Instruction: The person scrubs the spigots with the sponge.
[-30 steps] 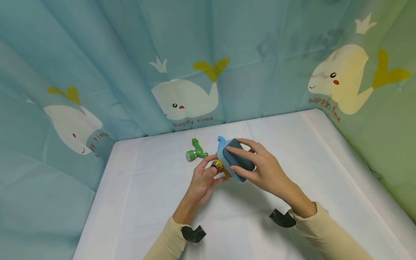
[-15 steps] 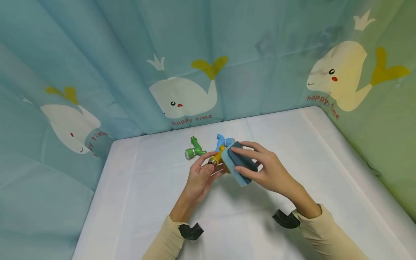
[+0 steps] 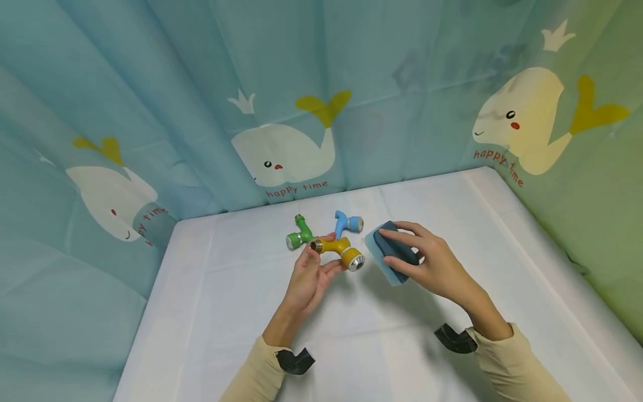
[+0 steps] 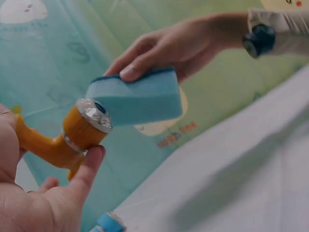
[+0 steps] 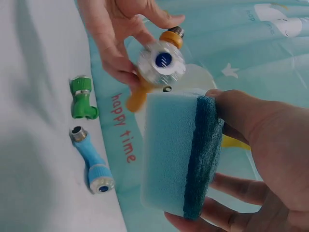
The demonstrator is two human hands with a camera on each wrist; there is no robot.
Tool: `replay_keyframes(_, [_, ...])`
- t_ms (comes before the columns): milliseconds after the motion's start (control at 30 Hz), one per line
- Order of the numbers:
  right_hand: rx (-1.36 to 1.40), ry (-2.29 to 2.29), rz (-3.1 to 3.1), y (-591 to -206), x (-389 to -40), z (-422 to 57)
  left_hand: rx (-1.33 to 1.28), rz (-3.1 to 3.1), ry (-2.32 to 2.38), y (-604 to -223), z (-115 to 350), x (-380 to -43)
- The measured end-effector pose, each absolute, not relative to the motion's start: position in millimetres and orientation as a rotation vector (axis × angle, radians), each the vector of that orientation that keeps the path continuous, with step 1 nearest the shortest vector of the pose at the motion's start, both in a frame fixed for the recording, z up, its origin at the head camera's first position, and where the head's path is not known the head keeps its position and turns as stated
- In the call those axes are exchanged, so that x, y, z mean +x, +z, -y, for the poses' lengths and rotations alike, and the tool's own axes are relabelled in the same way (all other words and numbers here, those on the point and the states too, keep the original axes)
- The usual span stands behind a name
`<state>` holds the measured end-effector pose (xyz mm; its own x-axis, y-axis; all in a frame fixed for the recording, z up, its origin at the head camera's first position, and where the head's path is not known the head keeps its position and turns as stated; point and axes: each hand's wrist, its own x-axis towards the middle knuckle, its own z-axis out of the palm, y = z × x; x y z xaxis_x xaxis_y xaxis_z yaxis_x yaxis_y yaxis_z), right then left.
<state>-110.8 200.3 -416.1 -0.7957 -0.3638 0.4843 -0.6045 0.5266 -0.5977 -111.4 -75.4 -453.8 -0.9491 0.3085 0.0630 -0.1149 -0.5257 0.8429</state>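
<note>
In the head view my left hand [image 3: 307, 285] holds a yellow faucet [image 3: 332, 245] above the table, thumb near its threaded metal end. The faucet's ribbed knob with a clear cap points right, toward the sponge. My right hand [image 3: 436, 261] grips a two-layer sponge [image 3: 394, 254], light blue foam with a dark blue scouring side, by its dark side and edges. The foam face is turned toward the faucet, a small gap between them in the head view. In the right wrist view the sponge [image 5: 178, 154] stands upright between thumb and fingers.
On the white table [image 3: 241, 301], behind the left hand, lie a green faucet [image 3: 300, 233] and a light blue faucet [image 3: 348, 223]. A curtain [image 3: 402, 111] printed with whales hangs along the table's back edge and sides.
My right hand has drawn the sponge to the right, off the yellow faucet. The faucet has turned in my left hand, so its knob now shows in front.
</note>
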Motion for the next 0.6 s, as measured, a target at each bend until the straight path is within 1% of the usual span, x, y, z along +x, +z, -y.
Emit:
replay_keyframes(167, [0.766,1.147,2.492,-417,-109,-203,0.288,-1.499,2.486,-458,74,-111])
replay_keyframes(433, [0.75,1.152,2.477,-415,-105,-202,0.389,-1.772,2.389,-457,75,-110])
replay_keyframes(600, [0.809,1.22,2.349,-413,-97,-187,0.286,-2.034,2.331,-455,75,-110])
